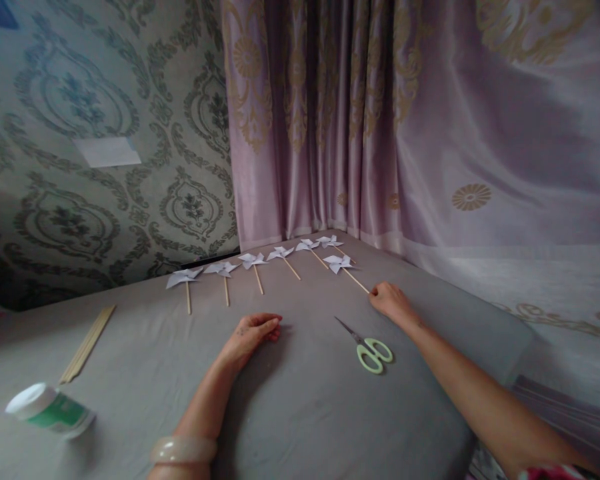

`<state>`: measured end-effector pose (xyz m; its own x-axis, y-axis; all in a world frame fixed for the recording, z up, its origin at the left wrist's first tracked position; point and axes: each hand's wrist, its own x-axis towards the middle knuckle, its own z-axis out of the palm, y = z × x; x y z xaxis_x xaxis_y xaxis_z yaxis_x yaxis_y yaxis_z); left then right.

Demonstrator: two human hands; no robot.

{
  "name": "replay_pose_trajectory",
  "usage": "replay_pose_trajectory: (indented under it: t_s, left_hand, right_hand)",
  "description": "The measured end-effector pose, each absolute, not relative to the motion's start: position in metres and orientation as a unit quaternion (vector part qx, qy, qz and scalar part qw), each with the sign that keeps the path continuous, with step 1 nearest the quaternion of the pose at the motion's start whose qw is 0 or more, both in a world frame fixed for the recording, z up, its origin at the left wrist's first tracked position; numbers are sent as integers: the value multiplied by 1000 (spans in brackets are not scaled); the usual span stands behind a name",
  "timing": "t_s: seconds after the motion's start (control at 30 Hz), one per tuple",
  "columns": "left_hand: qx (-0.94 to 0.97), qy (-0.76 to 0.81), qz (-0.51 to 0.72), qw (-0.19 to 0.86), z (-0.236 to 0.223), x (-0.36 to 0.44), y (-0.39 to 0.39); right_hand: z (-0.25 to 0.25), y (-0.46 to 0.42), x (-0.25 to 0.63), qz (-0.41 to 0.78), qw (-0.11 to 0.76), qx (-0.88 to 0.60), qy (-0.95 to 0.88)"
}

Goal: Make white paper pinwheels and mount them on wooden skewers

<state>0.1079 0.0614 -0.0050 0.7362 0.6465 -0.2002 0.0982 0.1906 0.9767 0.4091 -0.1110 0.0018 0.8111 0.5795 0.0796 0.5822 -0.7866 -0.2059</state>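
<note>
My right hand [391,301] pinches the lower end of a wooden stick that carries a white paper pinwheel [339,264], at the right of the grey surface. Farther back, several more paper pinwheels on sticks lie in a row, among them one at the left end [184,278] and one in the middle [253,261]. My left hand [254,335] hovers low or rests near the centre, fingers curled together, with nothing visible in them. Between my hands, nearer the right one, lie scissors [375,355] with pale green handles, blades slightly crossed and pointing away to the left.
At the left lies a bundle of thin wooden sticks [87,345]. A white bottle with a green label [55,410] is near the front left. Patterned wallpaper [195,133] and a pink curtain [320,133] border the grey surface [310,413] at the back.
</note>
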Motion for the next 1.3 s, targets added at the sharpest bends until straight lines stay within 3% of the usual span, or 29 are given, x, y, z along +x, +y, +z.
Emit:
replay_pose_trajectory:
  t_s: [1.3]
  left_hand:
    - [629,319,187,684,-4,108,60]
  right_hand:
    - [2,-117,417,-49,170,-942,-286]
